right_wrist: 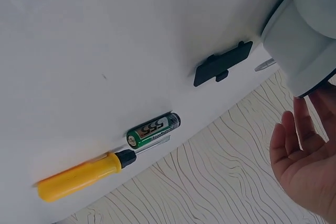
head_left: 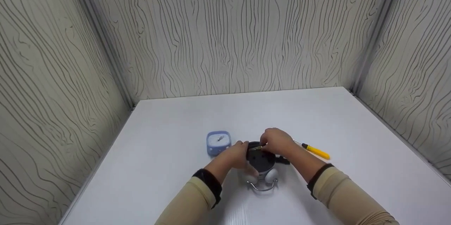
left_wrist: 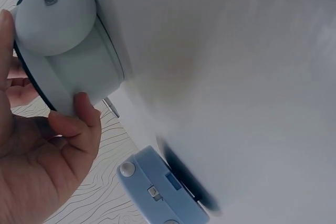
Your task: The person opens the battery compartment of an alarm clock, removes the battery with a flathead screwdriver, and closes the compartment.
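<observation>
A twin-bell alarm clock (head_left: 262, 162) lies face down on the table, its black back up and its bells towards me. My left hand (head_left: 235, 156) grips the clock's left side; in the left wrist view, fingers and thumb hold the pale casing (left_wrist: 84, 69). At the far part of the back, my right hand (head_left: 278, 141) pinches a small gold-and-green battery (head_left: 256, 148) at the recess there. The right fingertips are partly hidden behind the clock's rim in the right wrist view.
A blue square clock (head_left: 218, 142) stands left of my left hand. To the right lie a yellow-handled screwdriver (head_left: 317, 151), a loose green battery (right_wrist: 153, 130) and a black battery cover (right_wrist: 223, 65). Patterned panels (head_left: 229, 34) wall the table at the back and sides.
</observation>
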The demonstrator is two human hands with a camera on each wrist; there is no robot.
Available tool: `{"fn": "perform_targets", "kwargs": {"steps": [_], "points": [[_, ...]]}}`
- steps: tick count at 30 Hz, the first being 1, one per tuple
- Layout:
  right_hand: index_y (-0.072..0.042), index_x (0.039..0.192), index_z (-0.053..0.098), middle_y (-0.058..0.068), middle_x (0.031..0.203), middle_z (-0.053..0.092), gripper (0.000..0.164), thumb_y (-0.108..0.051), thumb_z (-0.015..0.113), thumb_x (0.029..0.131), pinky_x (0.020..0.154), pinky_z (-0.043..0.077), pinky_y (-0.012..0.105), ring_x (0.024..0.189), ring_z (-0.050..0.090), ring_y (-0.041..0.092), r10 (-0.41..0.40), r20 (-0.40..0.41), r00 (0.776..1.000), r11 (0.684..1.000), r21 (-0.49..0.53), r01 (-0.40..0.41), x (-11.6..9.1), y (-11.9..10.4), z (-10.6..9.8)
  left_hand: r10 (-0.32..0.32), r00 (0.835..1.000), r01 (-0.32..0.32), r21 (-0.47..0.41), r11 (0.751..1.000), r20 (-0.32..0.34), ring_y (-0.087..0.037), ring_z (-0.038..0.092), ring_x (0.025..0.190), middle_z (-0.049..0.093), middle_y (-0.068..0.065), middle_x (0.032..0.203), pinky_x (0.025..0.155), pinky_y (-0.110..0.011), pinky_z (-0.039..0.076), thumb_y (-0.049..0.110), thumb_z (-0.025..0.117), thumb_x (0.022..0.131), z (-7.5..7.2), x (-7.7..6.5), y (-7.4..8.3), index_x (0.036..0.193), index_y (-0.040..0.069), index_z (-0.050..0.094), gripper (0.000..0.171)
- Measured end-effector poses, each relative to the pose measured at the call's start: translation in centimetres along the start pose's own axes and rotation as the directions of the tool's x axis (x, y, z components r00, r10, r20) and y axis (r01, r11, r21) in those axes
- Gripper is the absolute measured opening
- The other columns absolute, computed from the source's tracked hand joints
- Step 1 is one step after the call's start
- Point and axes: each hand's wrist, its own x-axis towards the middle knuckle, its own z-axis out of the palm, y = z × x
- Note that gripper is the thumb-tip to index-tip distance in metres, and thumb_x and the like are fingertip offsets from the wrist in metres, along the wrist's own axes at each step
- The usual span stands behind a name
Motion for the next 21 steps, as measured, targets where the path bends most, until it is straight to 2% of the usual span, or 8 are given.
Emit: {"fn": "perform_targets", "kwargs": {"steps": [5, 13, 21], "points": [[-0.014, 0.072, 0.071, -0.006, 0.071, 0.057, 0.006, -0.018, 0.071, 0.075, 0.069, 0.048, 0.032, 0.072, 0.053, 0.014, -0.021, -0.006, 1.0, 0.999, 0.028, 0.021, -0.1, -0.2, -0.3, 0.001, 1.0, -0.001, 0.006, 1.0, 0.0, -0.019, 0.052, 0.096, 0.05, -0.005, 0.112, 0.088, -0.038, 0.045, 0.054, 0.085, 0.046, 0.0, 0.0, 0.0, 0.135, 0.011, 0.04, 0.109], [-0.014, 0.075, 0.071, -0.006, 0.066, 0.059, 0.006, -0.013, 0.066, 0.079, 0.059, 0.047, 0.028, 0.063, 0.051, 0.012, 0.055, 0.028, 0.998, 0.987, 0.147, -0.059, -0.2, -0.1, -1.0, 0.043, 0.999, -0.043, 0.033, 0.999, -0.007, -0.019, 0.052, 0.097, 0.05, -0.006, 0.111, 0.087, -0.036, 0.045, 0.054, 0.084, 0.048, 0.0, 0.1, -0.2, 0.134, 0.009, 0.04, 0.107], [-0.014, 0.08, 0.072, -0.005, 0.073, 0.063, 0.006, -0.014, 0.067, 0.08, 0.065, 0.05, 0.031, 0.071, 0.055, 0.012, 0.07, 0.026, 0.997, 0.984, 0.16, -0.073, -0.3, 0.1, -1.9, 0.052, 0.999, -0.052, 0.038, 0.998, -0.013, -0.019, 0.052, 0.096, 0.051, -0.007, 0.11, 0.087, -0.036, 0.046, 0.054, 0.084, 0.048, 0.1, 0.2, -0.2, 0.132, 0.008, 0.043, 0.104]]}}
